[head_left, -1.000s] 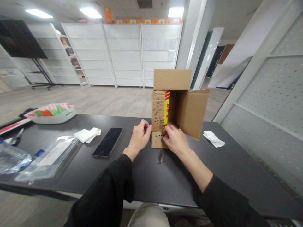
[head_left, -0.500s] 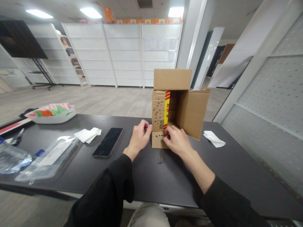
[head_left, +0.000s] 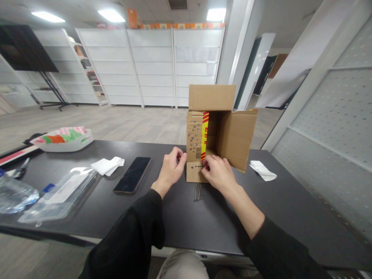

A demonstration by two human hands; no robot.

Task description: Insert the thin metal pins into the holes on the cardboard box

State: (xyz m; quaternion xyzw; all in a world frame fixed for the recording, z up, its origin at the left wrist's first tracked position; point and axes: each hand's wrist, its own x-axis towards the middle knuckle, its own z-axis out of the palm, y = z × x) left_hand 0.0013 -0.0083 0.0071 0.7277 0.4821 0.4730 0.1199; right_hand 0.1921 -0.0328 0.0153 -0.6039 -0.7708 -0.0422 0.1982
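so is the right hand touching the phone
No, the right hand is at the box; the phone lies left of the left hand.

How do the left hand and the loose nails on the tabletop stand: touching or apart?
Apart. The head view shows dark tabletop between the left hand and the nails.

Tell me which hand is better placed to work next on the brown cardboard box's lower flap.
Likely the right hand: its fingers are at the lower flap; the left hand is higher, beside the box.

Wht shelving (head_left: 151,66), gry flr (head_left: 145,124) (ceiling lts (head_left: 111,16) on).
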